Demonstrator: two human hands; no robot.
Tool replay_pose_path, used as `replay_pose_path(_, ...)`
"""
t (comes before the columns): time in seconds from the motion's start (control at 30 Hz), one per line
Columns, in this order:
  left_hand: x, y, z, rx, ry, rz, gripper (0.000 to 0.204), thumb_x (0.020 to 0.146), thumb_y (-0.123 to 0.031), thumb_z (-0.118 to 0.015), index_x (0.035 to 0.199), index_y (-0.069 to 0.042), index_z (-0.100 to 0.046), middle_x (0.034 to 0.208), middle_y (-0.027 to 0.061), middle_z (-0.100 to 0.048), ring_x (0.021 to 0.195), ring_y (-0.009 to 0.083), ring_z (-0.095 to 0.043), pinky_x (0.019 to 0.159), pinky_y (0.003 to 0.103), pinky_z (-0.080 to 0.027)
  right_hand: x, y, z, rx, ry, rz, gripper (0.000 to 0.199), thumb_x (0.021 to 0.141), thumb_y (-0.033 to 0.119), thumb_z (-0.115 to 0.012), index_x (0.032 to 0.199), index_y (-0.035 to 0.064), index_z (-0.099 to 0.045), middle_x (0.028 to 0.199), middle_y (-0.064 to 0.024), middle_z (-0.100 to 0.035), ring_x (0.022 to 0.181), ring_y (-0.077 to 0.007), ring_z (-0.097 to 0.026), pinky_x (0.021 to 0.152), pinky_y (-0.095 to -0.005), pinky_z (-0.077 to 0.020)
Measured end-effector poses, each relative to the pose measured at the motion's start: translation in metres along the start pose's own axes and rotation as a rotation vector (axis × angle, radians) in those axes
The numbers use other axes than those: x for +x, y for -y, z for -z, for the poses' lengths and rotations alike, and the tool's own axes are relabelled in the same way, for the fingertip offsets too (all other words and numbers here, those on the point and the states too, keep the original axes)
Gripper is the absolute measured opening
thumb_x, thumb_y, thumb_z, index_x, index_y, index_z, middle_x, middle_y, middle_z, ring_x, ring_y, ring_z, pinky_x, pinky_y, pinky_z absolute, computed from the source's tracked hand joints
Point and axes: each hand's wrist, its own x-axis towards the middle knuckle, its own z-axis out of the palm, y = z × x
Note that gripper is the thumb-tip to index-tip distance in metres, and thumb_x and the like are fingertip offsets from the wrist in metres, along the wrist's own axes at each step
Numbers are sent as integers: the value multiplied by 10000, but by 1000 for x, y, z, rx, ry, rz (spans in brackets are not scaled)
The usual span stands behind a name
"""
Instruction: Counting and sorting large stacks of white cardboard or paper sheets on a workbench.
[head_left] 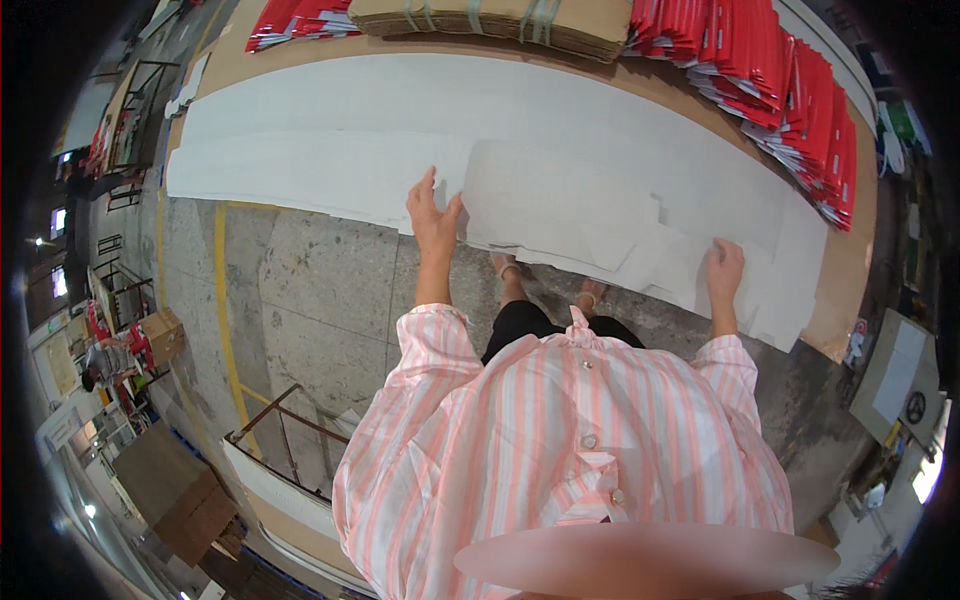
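Observation:
A white cardboard sheet (pixel 570 195) lies on the long white covering (pixel 320 110) of the table in front of me. My left hand (pixel 435 222) is beside the sheet's left edge, fingers apart, thumb close to that edge, with nothing seen in its grasp. At the sheet's right end, my right hand (pixel 724 272) has its fingers bent together against the edge; the fingertips are partly hidden. Along the near side, the white layers have uneven, torn-looking edges.
A banded stack of brown cardboard (pixel 500 18) stands on the table's far side. Rows of red-and-white flat packages (pixel 800 110) fan out at the far right, with more red packages (pixel 295 22) at far left. A metal-framed rack (pixel 290 430) stands on the floor to my left.

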Motion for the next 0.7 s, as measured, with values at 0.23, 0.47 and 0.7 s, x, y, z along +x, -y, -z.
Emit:
replay_pose_path(0.23, -76, 6, -58, -968, 480, 228, 641, 839, -550, -443, 1266, -73, -402, 1246, 69, -465, 1109, 217, -454, 874, 343, -401, 1, -8, 3, 123, 30, -30, 182, 747, 96, -578, 918, 70, -632, 937, -79, -554, 823, -190, -549, 745, -293, -458)
replay_pose_path(0.47, -130, 33, -126, -1382, 246, 76, 604, 811, -480, -548, 1261, -105, -403, 1266, 63, -459, 1137, 223, -446, 983, 386, -331, 1, -9, -4, 252, 18, 16, 176, 747, 83, -562, 906, 68, -636, 930, -81, -553, 797, -192, -552, 731, -294, -460)
replay_pose_path(0.7, -140, 56, -183, -1196, 232, 278, 396, 815, -101, -593, 1181, -40, -453, 1101, 52, -548, 1010, 190, -525, 894, 355, -409, 1, -24, -11, 169, -131, 146, 190, 718, 40, -556, 898, 65, -614, 888, -85, -556, 812, -226, -540, 727, -309, -445)
